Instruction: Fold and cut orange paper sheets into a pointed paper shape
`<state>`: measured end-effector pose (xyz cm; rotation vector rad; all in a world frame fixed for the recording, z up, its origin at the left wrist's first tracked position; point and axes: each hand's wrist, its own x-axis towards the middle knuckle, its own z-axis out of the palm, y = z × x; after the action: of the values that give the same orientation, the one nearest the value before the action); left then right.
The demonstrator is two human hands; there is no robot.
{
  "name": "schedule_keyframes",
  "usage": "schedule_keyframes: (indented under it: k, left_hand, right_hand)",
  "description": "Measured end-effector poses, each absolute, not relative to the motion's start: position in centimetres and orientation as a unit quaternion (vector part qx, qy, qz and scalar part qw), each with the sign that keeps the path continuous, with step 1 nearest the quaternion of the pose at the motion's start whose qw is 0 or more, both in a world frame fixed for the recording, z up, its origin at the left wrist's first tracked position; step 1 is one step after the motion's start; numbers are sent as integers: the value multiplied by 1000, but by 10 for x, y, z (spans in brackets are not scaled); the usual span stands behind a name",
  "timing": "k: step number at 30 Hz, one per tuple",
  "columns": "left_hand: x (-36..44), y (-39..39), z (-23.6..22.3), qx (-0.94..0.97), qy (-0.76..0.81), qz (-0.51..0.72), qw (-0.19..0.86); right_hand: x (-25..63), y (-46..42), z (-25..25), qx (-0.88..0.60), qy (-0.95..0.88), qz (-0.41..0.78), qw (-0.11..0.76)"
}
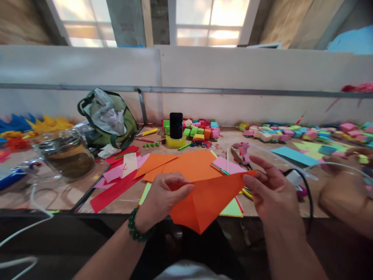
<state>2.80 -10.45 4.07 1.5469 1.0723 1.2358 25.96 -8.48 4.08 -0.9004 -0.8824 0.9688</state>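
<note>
Between my two hands an orange sheet of paper (208,200) hangs over the near table edge, creased down its middle with a point at the bottom. My left hand (166,196), wearing a green bead bracelet (134,225), pinches its upper left edge between thumb and fingers. At the upper right corner, my right hand (271,190) grips the paper between thumb and forefinger. Behind it, more orange sheets (186,163) lie flat on the table. Green-yellow paper (233,209) shows partly under the held sheet.
Red strips (109,194) and pink paper lie left. A phone (176,126) stands in a yellow tape roll (175,142) before colourful paper cubes (198,130). Left stand a glass jar (67,155) and a green bag (125,120). A pink glue gun (241,151) and a co-worker's hand (344,167) are right.
</note>
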Motion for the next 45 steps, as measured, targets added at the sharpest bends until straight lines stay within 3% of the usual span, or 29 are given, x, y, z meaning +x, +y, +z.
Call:
schedule_keyframes:
  k: [7,17,39,45]
  left_hand:
    - [27,-103,41,614,435,495,435]
    - [25,-109,37,675,402,523,330]
    - [22,-105,36,627,407,507,430]
    - [19,-110,27,667,406,520,347]
  right_hand:
    - [262,-87,36,-398,-423,406,705]
    - [261,-91,38,-378,-423,398,721]
    - [260,-99,30,-388,-437,355,730]
    - [258,-103,27,-388,-465,333,723]
